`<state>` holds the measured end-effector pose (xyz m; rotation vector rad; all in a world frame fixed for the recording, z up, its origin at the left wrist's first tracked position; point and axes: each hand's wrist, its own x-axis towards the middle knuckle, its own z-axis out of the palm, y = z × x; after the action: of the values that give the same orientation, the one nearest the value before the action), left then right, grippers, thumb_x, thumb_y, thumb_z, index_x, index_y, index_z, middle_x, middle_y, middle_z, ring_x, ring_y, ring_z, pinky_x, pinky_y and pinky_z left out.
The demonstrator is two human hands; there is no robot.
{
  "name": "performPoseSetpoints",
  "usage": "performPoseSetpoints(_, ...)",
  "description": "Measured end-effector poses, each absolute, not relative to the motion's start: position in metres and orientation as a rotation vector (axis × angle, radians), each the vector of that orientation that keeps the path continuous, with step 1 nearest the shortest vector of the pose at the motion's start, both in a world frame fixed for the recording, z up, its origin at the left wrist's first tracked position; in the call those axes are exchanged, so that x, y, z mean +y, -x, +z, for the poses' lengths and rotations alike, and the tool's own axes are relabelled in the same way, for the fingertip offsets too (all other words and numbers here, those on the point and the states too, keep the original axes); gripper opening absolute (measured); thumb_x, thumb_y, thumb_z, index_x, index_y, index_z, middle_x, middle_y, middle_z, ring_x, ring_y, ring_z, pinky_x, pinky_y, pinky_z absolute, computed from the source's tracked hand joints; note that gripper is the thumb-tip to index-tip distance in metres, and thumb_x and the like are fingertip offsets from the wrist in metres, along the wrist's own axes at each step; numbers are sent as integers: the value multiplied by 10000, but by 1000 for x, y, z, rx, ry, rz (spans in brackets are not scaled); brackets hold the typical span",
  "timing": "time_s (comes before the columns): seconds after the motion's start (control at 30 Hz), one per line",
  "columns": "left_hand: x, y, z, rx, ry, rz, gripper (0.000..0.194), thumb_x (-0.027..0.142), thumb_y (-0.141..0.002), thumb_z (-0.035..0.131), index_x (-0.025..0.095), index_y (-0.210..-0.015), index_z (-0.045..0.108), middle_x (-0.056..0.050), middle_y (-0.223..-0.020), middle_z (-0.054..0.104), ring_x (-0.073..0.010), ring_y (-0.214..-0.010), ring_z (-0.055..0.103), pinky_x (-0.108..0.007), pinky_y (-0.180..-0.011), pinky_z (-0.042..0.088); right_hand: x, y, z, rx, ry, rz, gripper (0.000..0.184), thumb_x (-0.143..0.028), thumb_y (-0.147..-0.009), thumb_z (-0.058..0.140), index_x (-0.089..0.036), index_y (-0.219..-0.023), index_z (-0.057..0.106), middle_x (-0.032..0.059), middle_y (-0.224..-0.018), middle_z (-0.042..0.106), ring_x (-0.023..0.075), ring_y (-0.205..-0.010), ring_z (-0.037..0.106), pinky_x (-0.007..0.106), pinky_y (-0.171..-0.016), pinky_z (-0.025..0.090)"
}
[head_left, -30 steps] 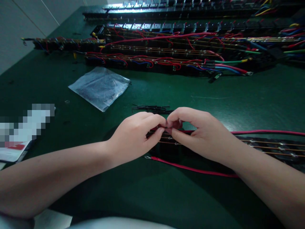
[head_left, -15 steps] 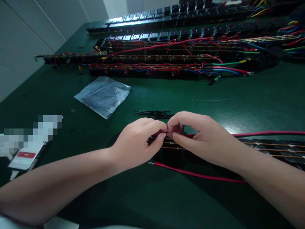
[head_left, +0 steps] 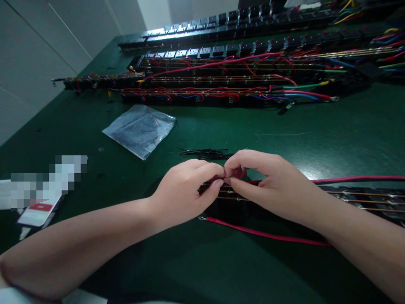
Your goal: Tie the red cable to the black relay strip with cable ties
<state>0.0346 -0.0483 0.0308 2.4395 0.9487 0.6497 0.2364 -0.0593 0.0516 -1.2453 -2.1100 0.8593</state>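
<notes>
Black strip (head_left: 230, 209) bearing parallel copper-coloured rods (head_left: 238, 199); left grip (head_left: 189, 186) and right grip (head_left: 268, 179) pinched closed, contents indiscernible.

No lettering, brand or number is legible. A red patch (head_left: 41, 207) marks a white item (head_left: 34, 217) at left — partly pixelated, unreadable.

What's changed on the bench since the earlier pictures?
Nothing has visibly moved on the bench; the head view tipped, so everything sits lower in it. The left hand and right hand stay pinched close together at the near strip with copper-coloured rods. The clear plastic bag and thin black strands lie as before.
</notes>
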Motion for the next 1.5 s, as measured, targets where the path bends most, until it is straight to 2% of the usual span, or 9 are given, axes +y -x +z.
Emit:
performPoseSetpoints(0.37, -47, -34, 32, 977, -2448, 582, 173, 242, -964, 484, 201, -1011, 646, -21, -966, 720, -155, -883, 652, -294, -788, 509, -60, -236, 50, -2107, 1265, 872, 97, -153, -822, 548, -219, -778, 606, -9, -734, 636, 135, -658, 578, 243, -572, 435)
performPoseSetpoints(0.83, -46, -35, 33, 997, -2404, 565, 149, 266, -943, 519, 199, -946, 651, -28, -972, 721, -160, -879, 653, -296, -793, 515, -58, -237, 49, -2108, 1210, 904, 75, -191, -860, 549, -226, -805, 586, -6, -739, 617, 134, -649, 559, 236, -569, 450)
performPoseSetpoints(1.27, -45, -37, 38, 1053, -2263, 460, 117, 224, -918, 539, 208, -943, 652, 11, -906, 708, -139, -823, 637, -281, -728, 500, -60, -237, 51, -2129, 1200, 895, 97, -129, -865, 549, -208, -811, 570, -18, -763, 603, 119, -678, 555, 232, -622, 445)
performPoseSetpoints(1.5, -42, -38, 40, 1040, -2113, 499, 102, 212, -902, 539, 209, -901, 641, 25, -858, 688, -129, -786, 627, -255, -696, 482, -61, -238, 49, -2093, 1202, 878, 89, -109, -823, 568, -198, -833, 563, -15, -772, 593, 113, -662, 538, 222, -583, 436)
